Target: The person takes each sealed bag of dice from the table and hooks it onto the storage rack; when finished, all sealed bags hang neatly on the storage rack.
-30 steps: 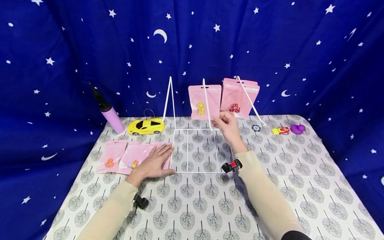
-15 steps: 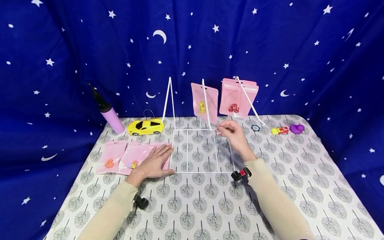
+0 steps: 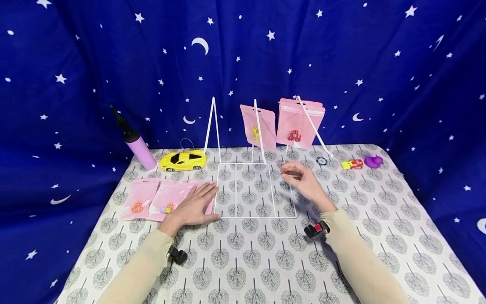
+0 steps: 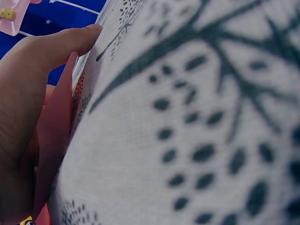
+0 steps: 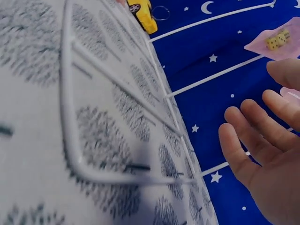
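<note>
My left hand (image 3: 191,206) lies flat with straight fingers over pink zip bags (image 3: 168,193) on the table, fingertips right at the left side of a white wire rack (image 3: 247,218). In the left wrist view, a pink bag (image 4: 54,136) shows beneath that hand. Another pink bag (image 3: 142,190), with orange dice, lies at the far left. My right hand (image 3: 306,183) hovers by the rack's right side, fingers loosely bent and holding nothing. A pink bag with yellow dice (image 3: 267,128) hangs at an angle on the middle hook. On the right hook hang pink bags with red dice (image 3: 300,116).
A yellow toy car (image 3: 183,161) and a purple hand pump (image 3: 141,154) stand at the back left. Along the back right are a small round dark-rimmed piece (image 3: 322,161), a small red-and-yellow toy car (image 3: 352,164) and a purple toy (image 3: 373,161). A starry blue curtain (image 3: 114,63) hangs behind.
My right hand has let go of the yellow-dice bag and drawn back to the right and down. That bag has turned on its hook. The left hand stays in place.
</note>
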Motion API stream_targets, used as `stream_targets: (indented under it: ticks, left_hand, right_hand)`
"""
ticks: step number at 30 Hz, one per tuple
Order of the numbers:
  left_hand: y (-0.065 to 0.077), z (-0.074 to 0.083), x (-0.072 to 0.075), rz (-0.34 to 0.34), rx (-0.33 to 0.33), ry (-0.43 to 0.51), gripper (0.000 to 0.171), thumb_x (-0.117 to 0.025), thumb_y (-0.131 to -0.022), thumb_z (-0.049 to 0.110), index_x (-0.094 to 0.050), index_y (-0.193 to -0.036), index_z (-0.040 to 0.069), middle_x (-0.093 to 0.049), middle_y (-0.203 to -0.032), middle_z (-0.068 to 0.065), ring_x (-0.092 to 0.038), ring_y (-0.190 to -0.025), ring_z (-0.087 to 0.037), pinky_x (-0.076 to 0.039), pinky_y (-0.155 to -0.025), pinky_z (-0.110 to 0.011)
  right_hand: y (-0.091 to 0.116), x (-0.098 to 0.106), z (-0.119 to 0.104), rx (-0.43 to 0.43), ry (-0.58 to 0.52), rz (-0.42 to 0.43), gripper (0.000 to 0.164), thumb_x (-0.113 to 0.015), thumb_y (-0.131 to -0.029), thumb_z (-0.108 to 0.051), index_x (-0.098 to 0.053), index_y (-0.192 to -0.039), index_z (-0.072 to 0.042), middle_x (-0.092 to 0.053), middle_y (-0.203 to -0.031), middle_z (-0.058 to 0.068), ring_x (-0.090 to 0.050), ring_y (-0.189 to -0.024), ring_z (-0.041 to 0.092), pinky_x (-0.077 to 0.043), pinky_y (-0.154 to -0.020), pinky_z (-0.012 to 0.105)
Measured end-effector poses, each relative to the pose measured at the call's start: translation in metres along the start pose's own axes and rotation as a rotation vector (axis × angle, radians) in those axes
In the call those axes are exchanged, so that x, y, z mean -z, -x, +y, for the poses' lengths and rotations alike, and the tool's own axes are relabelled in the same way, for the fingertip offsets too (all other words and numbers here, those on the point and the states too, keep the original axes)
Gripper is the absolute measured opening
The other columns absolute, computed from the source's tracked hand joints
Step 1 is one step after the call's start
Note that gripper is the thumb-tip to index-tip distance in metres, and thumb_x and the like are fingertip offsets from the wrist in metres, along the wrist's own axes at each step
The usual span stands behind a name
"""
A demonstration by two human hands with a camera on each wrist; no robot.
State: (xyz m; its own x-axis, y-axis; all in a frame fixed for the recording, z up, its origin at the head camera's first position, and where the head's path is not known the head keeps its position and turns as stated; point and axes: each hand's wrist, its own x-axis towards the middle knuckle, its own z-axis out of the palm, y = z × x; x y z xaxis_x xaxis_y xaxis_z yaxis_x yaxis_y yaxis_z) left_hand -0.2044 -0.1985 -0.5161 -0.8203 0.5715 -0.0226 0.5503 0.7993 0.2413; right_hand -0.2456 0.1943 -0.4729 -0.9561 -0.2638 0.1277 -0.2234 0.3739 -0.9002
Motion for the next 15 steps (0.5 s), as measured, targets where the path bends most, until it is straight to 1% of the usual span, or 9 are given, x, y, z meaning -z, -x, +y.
stream_targets:
  ticks: [5,10,13,15]
  left_hand:
    - [0.000,0.000,0.000,-0.011,0.013,0.004,0.099,-0.053,-0.084,0.072,-0.020,-0.156,0.013,-0.012,-0.164,-0.007,-0.012,-0.151,-0.029,-0.009,-0.121,-0.057]
    - [-0.001,-0.001,-0.001,-0.018,0.018,0.002,0.099,-0.052,-0.084,0.073,-0.019,-0.156,0.014,-0.011,-0.164,-0.006,-0.011,-0.151,-0.029,-0.008,-0.121,-0.056]
    - [-0.001,0.000,-0.001,-0.010,0.014,0.004,0.099,-0.053,-0.084,0.073,-0.020,-0.156,0.013,-0.012,-0.164,-0.006,-0.012,-0.151,-0.029,-0.009,-0.121,-0.056]
    - [-0.001,0.000,-0.001,-0.005,0.012,0.003,0.099,-0.053,-0.084,0.072,-0.020,-0.156,0.012,-0.012,-0.164,-0.006,-0.012,-0.151,-0.029,-0.009,-0.121,-0.056]
  right_hand:
    - [0.009,0.003,0.003,0.050,0.061,-0.066,0.044,-0.070,-0.090,-0.020,-0.055,-0.129,-0.004,-0.059,-0.129,0.023,-0.058,-0.117,0.036,-0.051,-0.099,0.047]
    - [0.017,0.006,0.007,0.053,0.081,-0.092,0.054,-0.072,-0.089,-0.024,-0.052,-0.133,-0.002,-0.056,-0.132,0.025,-0.056,-0.118,0.043,-0.049,-0.098,0.056]
    - [0.023,0.007,0.007,0.048,0.107,-0.107,0.058,-0.072,-0.088,-0.026,-0.050,-0.135,-0.001,-0.055,-0.134,0.026,-0.057,-0.115,0.045,-0.049,-0.098,0.057]
    - [0.027,0.007,0.008,0.047,0.143,-0.112,0.059,-0.073,-0.088,-0.029,-0.051,-0.135,-0.003,-0.056,-0.134,0.024,-0.060,-0.113,0.044,-0.050,-0.097,0.056]
